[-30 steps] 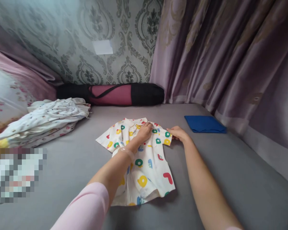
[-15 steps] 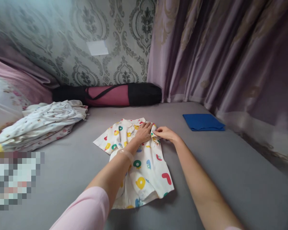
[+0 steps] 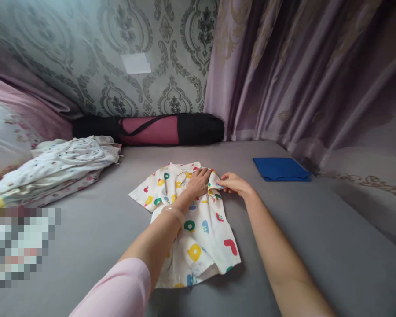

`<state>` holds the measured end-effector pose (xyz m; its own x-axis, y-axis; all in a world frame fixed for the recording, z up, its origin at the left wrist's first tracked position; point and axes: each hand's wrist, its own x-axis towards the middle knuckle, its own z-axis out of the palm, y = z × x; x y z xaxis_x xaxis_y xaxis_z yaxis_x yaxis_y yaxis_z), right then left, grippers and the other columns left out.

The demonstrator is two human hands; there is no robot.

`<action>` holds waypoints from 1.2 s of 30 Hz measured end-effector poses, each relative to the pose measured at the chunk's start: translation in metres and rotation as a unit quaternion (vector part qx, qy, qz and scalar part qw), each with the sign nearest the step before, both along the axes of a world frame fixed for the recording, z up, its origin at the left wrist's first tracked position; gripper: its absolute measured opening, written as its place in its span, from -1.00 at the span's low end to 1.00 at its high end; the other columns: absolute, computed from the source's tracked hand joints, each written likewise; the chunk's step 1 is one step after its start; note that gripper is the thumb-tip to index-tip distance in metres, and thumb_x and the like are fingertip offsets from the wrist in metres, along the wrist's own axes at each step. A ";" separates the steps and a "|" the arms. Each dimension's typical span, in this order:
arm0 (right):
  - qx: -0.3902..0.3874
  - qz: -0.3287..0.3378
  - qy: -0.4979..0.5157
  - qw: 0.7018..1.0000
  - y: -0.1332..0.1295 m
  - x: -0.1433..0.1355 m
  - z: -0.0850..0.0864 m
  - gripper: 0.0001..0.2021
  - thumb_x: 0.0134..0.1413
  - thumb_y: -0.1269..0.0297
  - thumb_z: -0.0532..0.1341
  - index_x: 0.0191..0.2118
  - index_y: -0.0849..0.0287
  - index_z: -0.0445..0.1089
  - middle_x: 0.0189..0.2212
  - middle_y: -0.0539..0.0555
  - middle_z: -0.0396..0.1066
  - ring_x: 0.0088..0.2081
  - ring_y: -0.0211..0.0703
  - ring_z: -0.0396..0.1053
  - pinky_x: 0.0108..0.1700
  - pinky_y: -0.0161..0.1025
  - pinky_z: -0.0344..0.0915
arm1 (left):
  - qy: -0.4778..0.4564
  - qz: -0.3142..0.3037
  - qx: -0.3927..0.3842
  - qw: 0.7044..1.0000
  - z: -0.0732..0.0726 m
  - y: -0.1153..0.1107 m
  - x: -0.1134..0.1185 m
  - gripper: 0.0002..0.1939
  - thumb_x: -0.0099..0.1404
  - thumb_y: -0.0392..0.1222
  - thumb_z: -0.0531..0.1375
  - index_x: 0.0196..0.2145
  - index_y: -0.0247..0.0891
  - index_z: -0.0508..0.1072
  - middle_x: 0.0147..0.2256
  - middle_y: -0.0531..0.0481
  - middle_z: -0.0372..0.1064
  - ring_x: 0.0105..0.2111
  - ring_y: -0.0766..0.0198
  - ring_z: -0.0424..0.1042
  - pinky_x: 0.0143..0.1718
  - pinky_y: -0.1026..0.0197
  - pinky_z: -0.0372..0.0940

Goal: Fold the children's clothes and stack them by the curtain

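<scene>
A white short-sleeved shirt (image 3: 194, 233) with a colourful print lies on the grey sheet, its collar toward the wall. My left hand (image 3: 199, 182) rests flat on its upper part, just below the collar, fingers spread. At the shirt's right sleeve, my right hand (image 3: 232, 183) pinches the sleeve's edge between thumb and fingers. That sleeve is bunched and partly raised, while the sleeve on the left lies spread out.
A folded blue cloth (image 3: 281, 169) lies at the right. Along the wall rests a long black and maroon bag (image 3: 150, 130). Crumpled spotted fabric (image 3: 69, 160) is piled at the left. Purple curtains (image 3: 267, 70) hang at the right.
My right hand has moved slightly to the right, drawing the sleeve's edge outward with it. My left hand stays in place on the shirt.
</scene>
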<state>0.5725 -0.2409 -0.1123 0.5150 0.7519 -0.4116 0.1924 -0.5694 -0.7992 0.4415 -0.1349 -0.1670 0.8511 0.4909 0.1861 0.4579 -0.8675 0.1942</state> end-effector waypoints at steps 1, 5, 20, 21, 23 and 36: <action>0.026 -0.003 -0.014 1.000 -0.001 0.004 -0.002 -0.75 -0.04 0.35 0.34 -0.27 0.17 0.25 -0.61 -0.09 0.37 -0.62 -0.35 0.27 -0.62 -0.46 0.08 | -0.006 0.006 -0.003 1.000 -0.001 0.000 0.001 -0.44 0.36 -0.09 -0.01 0.27 -0.28 0.13 0.25 -0.14 0.12 0.20 0.00 0.10 0.21 0.02 0.04; 0.148 -0.029 -0.087 0.985 -0.002 0.026 -0.013 -0.76 -0.12 0.42 0.26 -0.25 0.17 0.29 -0.49 -0.08 0.38 -0.48 -0.29 0.35 -0.42 -0.39 0.26 | -0.035 0.019 -0.008 0.999 -0.007 0.001 0.004 -0.47 0.40 -0.03 -0.06 0.24 -0.29 0.20 0.24 -0.16 0.15 0.22 0.00 0.10 0.23 -0.01 0.02; 0.125 -0.103 -0.351 0.923 -0.001 0.040 -0.052 -0.64 0.12 0.31 0.10 0.03 0.25 0.32 -0.07 0.25 0.41 -0.02 0.01 0.35 0.06 -0.08 0.24 | -0.012 0.014 -0.036 0.999 -0.002 -0.001 0.001 -0.41 0.40 0.15 -0.09 0.26 -0.18 0.18 0.28 -0.12 0.07 0.27 -0.05 0.01 0.26 -0.07 -0.04; 0.126 -0.090 -0.363 0.919 -0.001 0.037 -0.052 -0.62 0.13 0.31 0.09 0.07 0.24 0.29 -0.05 0.26 0.38 0.01 0.01 0.33 0.07 -0.08 0.23 | -0.005 0.014 -0.037 0.999 -0.002 -0.002 0.001 -0.40 0.39 0.17 -0.09 0.26 -0.17 0.17 0.29 -0.13 0.05 0.28 -0.06 0.00 0.26 -0.08 -0.05; 0.124 -0.060 -0.382 0.914 -0.001 0.033 -0.053 -0.60 0.14 0.36 0.07 0.11 0.22 0.26 -0.02 0.25 0.34 0.03 0.00 0.31 0.07 -0.12 0.23 | 0.002 0.013 -0.035 0.999 -0.001 -0.002 0.001 -0.38 0.38 0.19 -0.09 0.27 -0.16 0.16 0.30 -0.12 0.04 0.28 -0.06 -0.02 0.26 -0.08 -0.06; 0.021 0.008 -0.535 0.844 -0.007 0.010 -0.032 -0.60 0.24 0.51 -0.11 0.09 0.30 0.32 0.10 0.36 0.27 0.06 0.10 0.29 0.05 -0.02 0.19 | 0.026 0.016 -0.017 0.999 -0.002 -0.002 0.003 -0.36 0.38 0.22 -0.12 0.27 -0.16 0.15 0.32 -0.14 0.00 0.30 -0.07 -0.03 0.27 -0.09 -0.07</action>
